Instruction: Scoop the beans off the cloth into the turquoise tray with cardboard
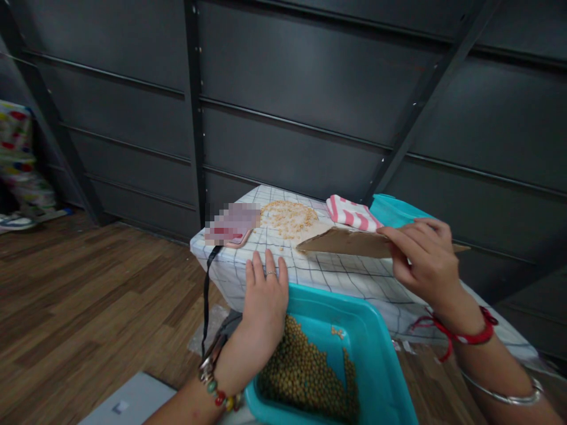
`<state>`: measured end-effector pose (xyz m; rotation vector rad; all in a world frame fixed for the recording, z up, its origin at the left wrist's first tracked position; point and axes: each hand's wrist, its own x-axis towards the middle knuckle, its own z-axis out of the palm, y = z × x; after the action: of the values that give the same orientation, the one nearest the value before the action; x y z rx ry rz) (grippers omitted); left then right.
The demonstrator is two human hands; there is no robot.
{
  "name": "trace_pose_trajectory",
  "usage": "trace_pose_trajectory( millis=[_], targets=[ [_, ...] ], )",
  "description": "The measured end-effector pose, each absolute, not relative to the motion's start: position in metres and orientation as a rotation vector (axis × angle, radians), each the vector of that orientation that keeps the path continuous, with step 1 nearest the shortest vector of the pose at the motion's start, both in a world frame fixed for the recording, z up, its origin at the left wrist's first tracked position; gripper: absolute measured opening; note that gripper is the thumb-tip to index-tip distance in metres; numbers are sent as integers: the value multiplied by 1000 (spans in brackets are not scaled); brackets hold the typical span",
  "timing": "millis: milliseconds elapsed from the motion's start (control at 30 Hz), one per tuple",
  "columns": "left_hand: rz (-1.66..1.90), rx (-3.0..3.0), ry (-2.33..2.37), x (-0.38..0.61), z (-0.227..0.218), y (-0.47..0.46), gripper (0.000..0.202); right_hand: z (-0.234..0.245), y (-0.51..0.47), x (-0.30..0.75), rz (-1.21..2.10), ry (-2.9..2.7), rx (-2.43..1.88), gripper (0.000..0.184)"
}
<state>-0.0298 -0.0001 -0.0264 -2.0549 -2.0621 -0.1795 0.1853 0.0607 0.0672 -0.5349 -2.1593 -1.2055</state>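
My right hand (425, 260) pinches the upper edge of a brown piece of cardboard (345, 242), which stands tilted on the checked tablecloth (354, 275). Left of the cardboard lies a spread of small yellow beans or kernels (292, 218). My left hand (266, 289) is flat with fingers stretched out, its fingertips at the table's near edge. Below the table edge is a turquoise plastic tub (381, 354), partly behind my left hand and forearm. Many greenish-brown round beans (310, 372) fill its left side, and a few paler ones lie on its bare bottom.
A phone (239, 227), partly pixelated, lies at the table's left with a black strap (206, 295) hanging down. Behind the cardboard are a pink-and-white striped cloth (352, 212) and a turquoise item (398, 211). A dark panelled wall (287, 88) closes off the back.
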Motion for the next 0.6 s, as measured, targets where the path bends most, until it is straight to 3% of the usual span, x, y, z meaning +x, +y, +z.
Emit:
trace_pose_trajectory(
  millis=[600],
  targets=[
    [-187, -2049, -2075, -30, -28, 1, 52, 68, 55, 187, -1103, -2213, -497, 32]
  ],
)
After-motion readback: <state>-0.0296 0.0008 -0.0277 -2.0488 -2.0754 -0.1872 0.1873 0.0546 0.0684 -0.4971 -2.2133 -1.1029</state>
